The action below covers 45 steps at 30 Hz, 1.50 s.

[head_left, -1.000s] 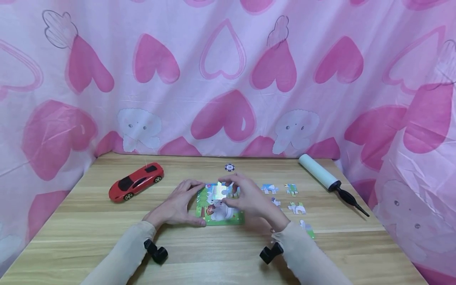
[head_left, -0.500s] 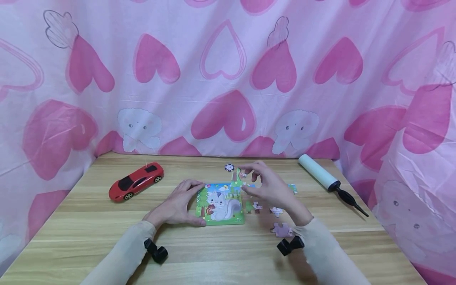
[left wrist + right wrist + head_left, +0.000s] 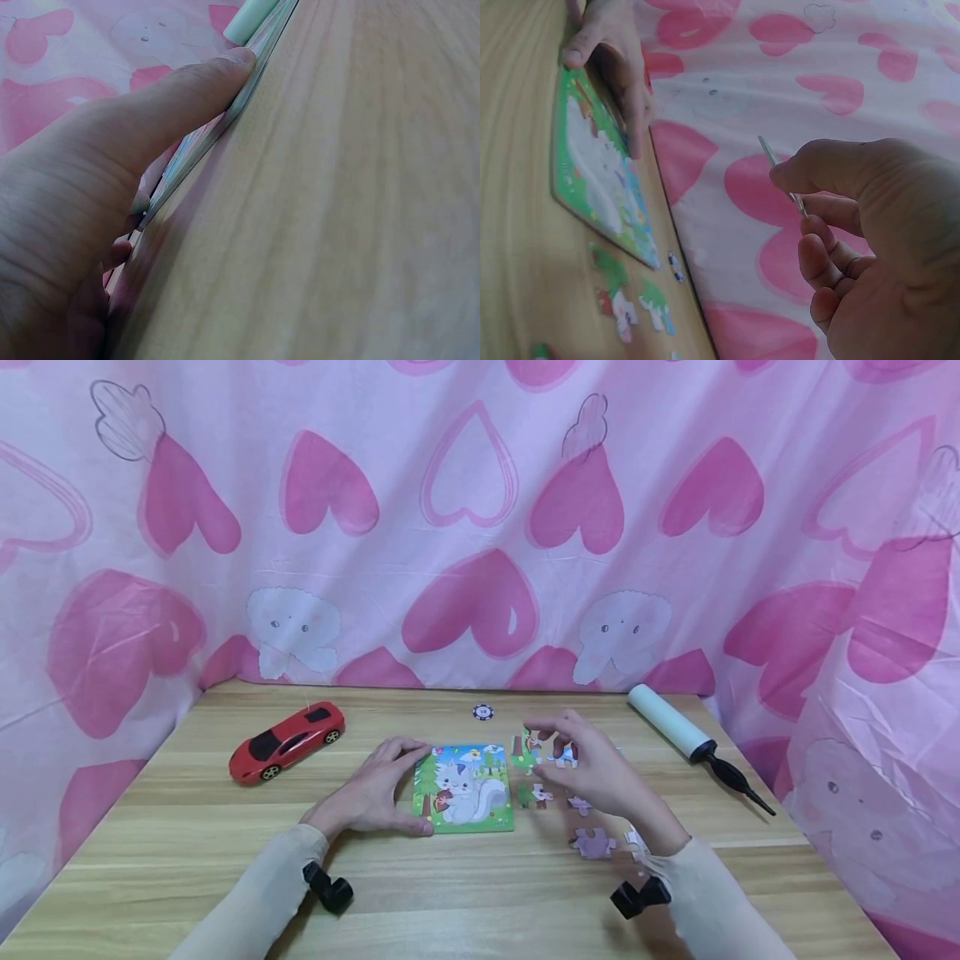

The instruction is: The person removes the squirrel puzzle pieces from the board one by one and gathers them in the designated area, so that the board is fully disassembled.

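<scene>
A squirrel-picture puzzle board (image 3: 465,789) lies flat on the wooden table. My left hand (image 3: 378,789) grips its left side, thumb at the near corner and fingers at the far one; in the left wrist view the thumb (image 3: 184,101) presses along the board's edge. My right hand (image 3: 588,764) pinches a green and red puzzle piece (image 3: 522,750), raised to the right of the board. Seen edge-on in the right wrist view, that piece (image 3: 766,149) sits between thumb and fingertips. Loose pieces lie beneath the right hand, among them a purple one (image 3: 592,843), some partly hidden.
A red toy car (image 3: 288,743) stands at the left. Behind the board lies a poker chip (image 3: 483,712). A pale green hand pump (image 3: 675,722) with a black nozzle rests at the right. A pink heart-print curtain (image 3: 472,602) borders the table.
My right hand has moved rightward, carrying the puzzle piece from above the board to its right side. The left hand and board have stayed in place.
</scene>
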### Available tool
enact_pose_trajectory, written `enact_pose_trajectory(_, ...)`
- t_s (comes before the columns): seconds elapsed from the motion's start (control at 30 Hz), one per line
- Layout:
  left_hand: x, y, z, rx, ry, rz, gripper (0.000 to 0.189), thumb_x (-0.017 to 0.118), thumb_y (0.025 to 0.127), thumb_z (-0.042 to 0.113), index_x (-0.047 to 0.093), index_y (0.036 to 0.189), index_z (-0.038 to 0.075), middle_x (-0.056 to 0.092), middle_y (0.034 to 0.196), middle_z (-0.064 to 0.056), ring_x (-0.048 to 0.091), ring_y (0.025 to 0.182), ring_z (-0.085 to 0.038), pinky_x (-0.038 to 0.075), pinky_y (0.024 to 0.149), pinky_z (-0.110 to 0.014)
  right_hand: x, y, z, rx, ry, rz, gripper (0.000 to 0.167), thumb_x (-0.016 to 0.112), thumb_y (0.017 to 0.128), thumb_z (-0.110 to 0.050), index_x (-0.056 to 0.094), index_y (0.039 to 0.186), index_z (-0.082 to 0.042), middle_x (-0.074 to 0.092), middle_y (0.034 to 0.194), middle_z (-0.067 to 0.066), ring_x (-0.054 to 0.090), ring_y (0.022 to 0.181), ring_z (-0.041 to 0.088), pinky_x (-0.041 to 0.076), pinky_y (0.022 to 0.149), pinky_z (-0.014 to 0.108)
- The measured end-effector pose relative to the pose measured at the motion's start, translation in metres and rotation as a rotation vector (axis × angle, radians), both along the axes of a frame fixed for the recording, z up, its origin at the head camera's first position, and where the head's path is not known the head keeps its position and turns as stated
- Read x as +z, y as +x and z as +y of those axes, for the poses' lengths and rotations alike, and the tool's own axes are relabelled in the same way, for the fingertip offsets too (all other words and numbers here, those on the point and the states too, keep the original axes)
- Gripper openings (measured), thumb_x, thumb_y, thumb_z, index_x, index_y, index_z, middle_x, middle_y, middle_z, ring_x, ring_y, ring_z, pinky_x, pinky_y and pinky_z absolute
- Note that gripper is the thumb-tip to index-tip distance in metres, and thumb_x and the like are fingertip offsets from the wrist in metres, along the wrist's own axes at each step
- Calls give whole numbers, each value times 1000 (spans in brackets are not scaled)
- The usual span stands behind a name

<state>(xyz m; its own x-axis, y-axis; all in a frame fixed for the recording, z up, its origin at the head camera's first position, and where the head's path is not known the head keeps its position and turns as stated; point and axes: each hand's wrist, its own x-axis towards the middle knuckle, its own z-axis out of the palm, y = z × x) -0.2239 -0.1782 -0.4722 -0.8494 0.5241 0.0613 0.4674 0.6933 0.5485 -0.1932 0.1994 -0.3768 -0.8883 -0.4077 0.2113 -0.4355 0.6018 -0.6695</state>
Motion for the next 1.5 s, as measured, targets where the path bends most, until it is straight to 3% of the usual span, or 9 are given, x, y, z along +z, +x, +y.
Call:
enact_pose_trajectory(0.3,0,-1,2,4,-11,-3,133,91,70,80,41,173,14,38,171,-7,33,158,-33,28,133,-66,-22,14,11,-1,11,-18,63,91,93,-13,69,151,-24,62,116,1,58,100,22,54,76,30)
enact_pose_trajectory(0.6,1,0,2,8,3,-6,132,92,70,79,41,173,13,38,171,-8,32,159,-33,28,133,-67,-46,27,16,78,25,-37,59,92,92,-13,71,147,-18,69,118,-1,63,98,23,59,79,32)
enact_pose_trajectory(0.7,0,0,1,7,1,-1,132,92,71,79,41,173,13,38,171,-9,33,159,-34,28,133,-68,-50,31,16,91,44,-92,60,92,92,-13,70,147,-20,68,122,-3,62,103,20,60,84,31)
enact_pose_trajectory(0.93,0,-1,2,7,-4,-1,133,91,69,81,41,173,14,38,171,-7,32,160,-32,28,133,-66,-54,34,15,112,79,-197,58,93,89,-14,72,143,-16,67,114,-4,62,98,18,59,81,28)
enact_pose_trajectory(1.07,1,-2,2,6,-6,-1,134,91,69,82,40,173,14,38,171,-7,32,160,-32,28,133,-66,-55,35,17,153,99,-189,57,96,87,-18,73,139,-15,67,107,-3,61,92,17,57,77,27)
enact_pose_trajectory(1.5,-1,0,1,4,1,-7,134,91,69,81,40,173,13,38,171,-7,33,159,-33,29,133,-66,-57,34,19,174,161,-236,51,98,86,-19,75,132,-18,67,106,-8,58,96,14,54,79,27)
